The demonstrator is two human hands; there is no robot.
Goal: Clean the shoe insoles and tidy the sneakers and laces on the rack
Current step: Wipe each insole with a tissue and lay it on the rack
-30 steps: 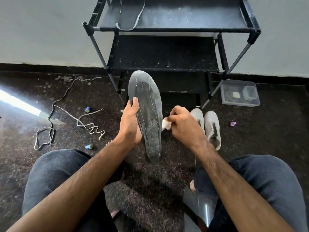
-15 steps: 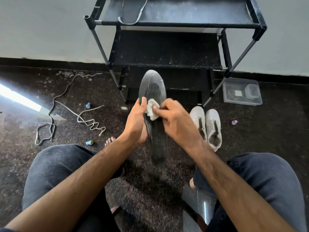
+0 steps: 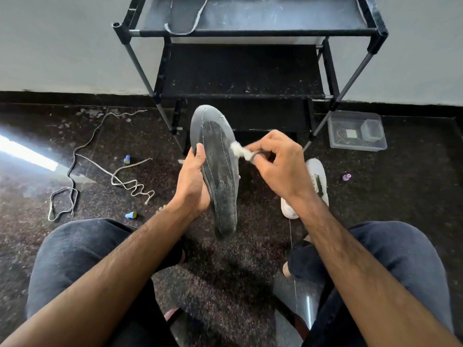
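insole (image 3: pixel 218 171) stood nearly upright in front of the person, toe end up, its dark grey stitched face turned to the camera. the left hand (image 3: pixel 193 181) gripped it along its left edge, thumb laid on the face and the other fingers wrapped behind. the right hand (image 3: pixel 278 166) pinched a small white wad (image 3: pixel 239 150) between thumb and fingers, and the wad touched the insole's right edge near the upper half; that part was blurred. behind them stood a black shoe rack (image 3: pixel 250 33) against the wall, and a second insole (image 3: pixel 185 13) lay on its top shelf, overhanging the front bar. white sneakers (image 3: pixel 317 179) sat on the dark floor just right of the right wrist, mostly hidden by that hand. two loose laces (image 3: pixel 130 179) lay tangled on the floor to the left, well apart from the rack, with two small blue caps (image 3: pixel 130 215) near them. a clear plastic box (image 3: pixel 357 132) rested on the floor beside the rack's right leg, and a small purple piece (image 3: pixel 346 177) lay nearby. the person's knees in dark trousers framed the bottom of the view.
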